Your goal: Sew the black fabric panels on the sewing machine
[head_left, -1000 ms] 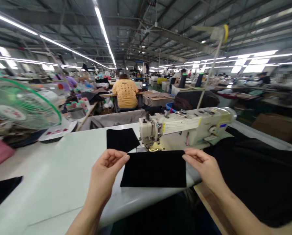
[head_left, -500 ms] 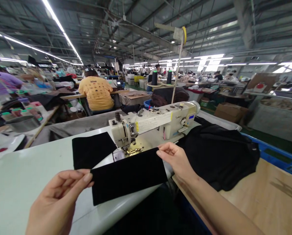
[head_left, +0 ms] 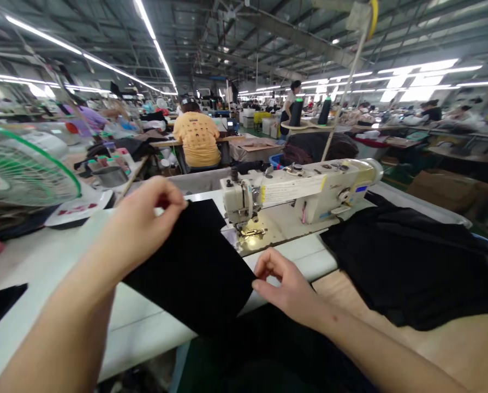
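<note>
A flat piece of black fabric [head_left: 198, 267] slants over the front of the white sewing table [head_left: 133, 333]. My left hand [head_left: 146, 218] is closed in a pinch at its upper left corner. With thumb and fingertips, my right hand [head_left: 279, 275] pinches the right corner. Dark cloth merges below, so I cannot tell whether one layer or two lie between my hands. Just beyond the fabric stands a cream sewing machine [head_left: 305, 191], its presser foot area [head_left: 252, 232] lit and apart from both hands.
A heap of black fabric [head_left: 416, 262] lies on a wooden board to the right. Another black piece [head_left: 0, 305] is at the far left. A green-rimmed fan [head_left: 27, 164] stands at left. Beyond the machine, a person in a yellow shirt [head_left: 197, 134] sits facing away.
The view has swung left, bringing the fan in. My left hand has gone up and away to the far corner of the black fabric. My right hand still pinches a corner.
</note>
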A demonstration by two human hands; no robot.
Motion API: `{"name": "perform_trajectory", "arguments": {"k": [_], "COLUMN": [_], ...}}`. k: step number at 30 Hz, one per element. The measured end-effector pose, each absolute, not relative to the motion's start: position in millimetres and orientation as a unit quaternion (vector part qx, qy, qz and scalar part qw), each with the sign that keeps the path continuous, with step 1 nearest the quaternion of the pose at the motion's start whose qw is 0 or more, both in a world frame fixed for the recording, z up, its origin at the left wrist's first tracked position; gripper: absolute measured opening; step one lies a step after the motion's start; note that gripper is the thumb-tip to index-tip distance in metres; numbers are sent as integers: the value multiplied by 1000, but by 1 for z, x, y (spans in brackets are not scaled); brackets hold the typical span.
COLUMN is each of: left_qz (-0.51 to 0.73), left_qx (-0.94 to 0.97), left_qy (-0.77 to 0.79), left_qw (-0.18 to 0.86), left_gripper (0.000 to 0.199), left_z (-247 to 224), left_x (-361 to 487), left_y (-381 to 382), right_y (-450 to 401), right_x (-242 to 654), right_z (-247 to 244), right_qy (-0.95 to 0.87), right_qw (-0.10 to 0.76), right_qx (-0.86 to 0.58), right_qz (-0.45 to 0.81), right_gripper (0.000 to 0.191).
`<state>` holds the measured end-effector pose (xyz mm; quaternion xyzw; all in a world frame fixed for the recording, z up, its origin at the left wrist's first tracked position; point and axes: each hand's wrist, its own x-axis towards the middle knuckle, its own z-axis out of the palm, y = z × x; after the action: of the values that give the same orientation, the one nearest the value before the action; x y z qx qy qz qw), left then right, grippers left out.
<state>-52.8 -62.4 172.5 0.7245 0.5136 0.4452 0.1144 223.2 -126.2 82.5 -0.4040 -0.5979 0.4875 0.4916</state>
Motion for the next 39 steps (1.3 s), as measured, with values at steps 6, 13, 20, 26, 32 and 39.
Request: {"name": "perform_trajectory", "arguments": {"k": [6,13,20,26,32,39], "left_qz": [167,256,294,262,223,229], "left_qx": [834,797,765,741,745,778], "left_qy": [495,504,528,573,593,579], "left_qw": [178,213,223,233,210,82], "left_gripper": [17,18,14,17,14,19], "left_z": [110,6,-7,-4,9,24], "left_x": [-3,8,13,25,29,39], "left_y": [33,37,44,63,63,-19], "right_y": [-133,-131,-128,-124,-120,-126], "right_x": [200,226,233,229,232,241], "right_z": [16,-18,-16,-21,-20,-17], "right_qy": [-604,-832,-894,-881,-877,-895], "right_qw": [408,320,278,312,315,291], "right_qx": [-447,-387,-347,-350,-347,-321], "right_qz": [519,235,54,72,104,104], "right_gripper": [4,22,17,19,19,27]}}
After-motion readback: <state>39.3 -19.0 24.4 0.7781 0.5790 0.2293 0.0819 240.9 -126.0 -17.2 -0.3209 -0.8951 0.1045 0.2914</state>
